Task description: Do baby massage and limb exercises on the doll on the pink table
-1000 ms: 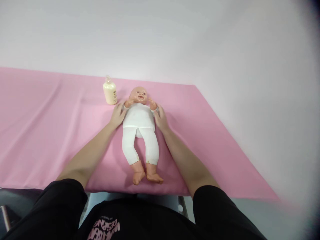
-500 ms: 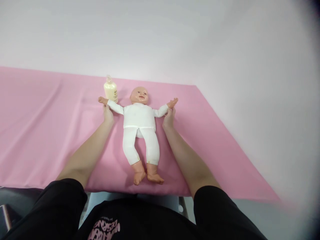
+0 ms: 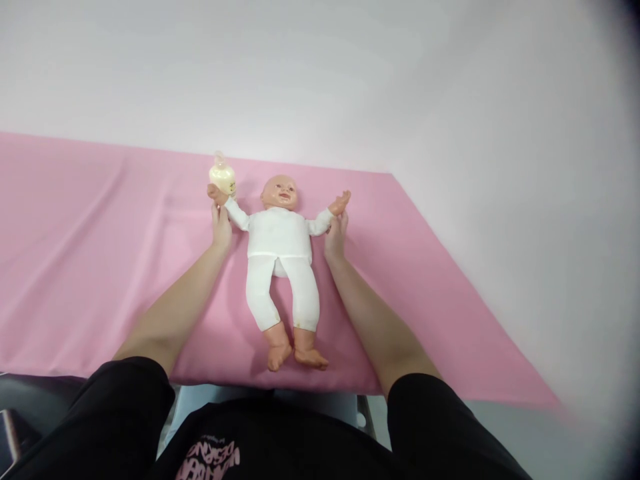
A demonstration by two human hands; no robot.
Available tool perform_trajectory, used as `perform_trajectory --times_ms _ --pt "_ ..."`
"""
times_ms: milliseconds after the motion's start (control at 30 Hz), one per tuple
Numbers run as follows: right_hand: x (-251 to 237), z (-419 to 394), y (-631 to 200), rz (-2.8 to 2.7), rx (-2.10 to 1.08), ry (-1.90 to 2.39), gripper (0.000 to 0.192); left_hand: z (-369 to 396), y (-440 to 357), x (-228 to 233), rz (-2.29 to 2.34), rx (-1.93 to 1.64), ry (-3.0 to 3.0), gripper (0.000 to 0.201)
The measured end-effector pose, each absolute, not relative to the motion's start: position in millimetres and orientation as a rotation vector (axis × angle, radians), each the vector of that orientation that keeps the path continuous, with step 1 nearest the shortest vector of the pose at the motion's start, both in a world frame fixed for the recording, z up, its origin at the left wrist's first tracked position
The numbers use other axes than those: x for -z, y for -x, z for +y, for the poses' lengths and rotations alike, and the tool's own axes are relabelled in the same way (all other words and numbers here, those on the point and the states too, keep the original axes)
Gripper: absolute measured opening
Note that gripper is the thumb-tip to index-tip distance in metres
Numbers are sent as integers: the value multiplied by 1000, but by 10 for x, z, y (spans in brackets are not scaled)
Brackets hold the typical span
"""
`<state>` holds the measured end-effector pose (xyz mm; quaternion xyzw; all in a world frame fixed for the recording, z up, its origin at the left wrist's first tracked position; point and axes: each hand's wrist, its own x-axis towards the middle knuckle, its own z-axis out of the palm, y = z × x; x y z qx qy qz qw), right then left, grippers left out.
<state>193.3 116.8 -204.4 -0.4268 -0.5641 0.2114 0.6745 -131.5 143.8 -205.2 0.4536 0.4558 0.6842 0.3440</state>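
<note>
A baby doll (image 3: 279, 233) in a white long-sleeved top and white trousers lies on its back, head away from me and bare feet towards me. My left hand (image 3: 221, 228) is closed at the doll's forearm on the left, just below its wrist. On the other side, my right hand (image 3: 335, 239) grips the opposite forearm near the cuff. Both doll arms are spread out and bent upward. Some of my fingers are hidden behind the sleeves. Behind the doll's left-side hand stands a pump bottle (image 3: 223, 176) of pale yellow liquid, partly covered by that hand.
A pink cloth (image 3: 425, 300) with a few creases covers the table. White wall (image 3: 320, 80) rises behind and to the right. At the lower left corner lies a dark object with a shiny edge (image 3: 10, 440).
Both doll arms have moved inward and a little up, my hands moving with them. The doll's hand on the left now covers more of the bottle.
</note>
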Motion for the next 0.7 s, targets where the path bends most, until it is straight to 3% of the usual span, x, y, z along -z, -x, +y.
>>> perform_trajectory --times_ms 233,400,700 --pt "1931 984 -1745 -1404 -573 944 62 1190 1144 1898 1091 -1667 -1705 70" --pt "1992 1023 -1736 -1622 -493 985 43 1213 1080 1939 1116 -1404 -2109 62" --pt "1997 1044 -1738 -1635 -493 974 42 1221 1093 1958 1192 -1324 -2251 51"
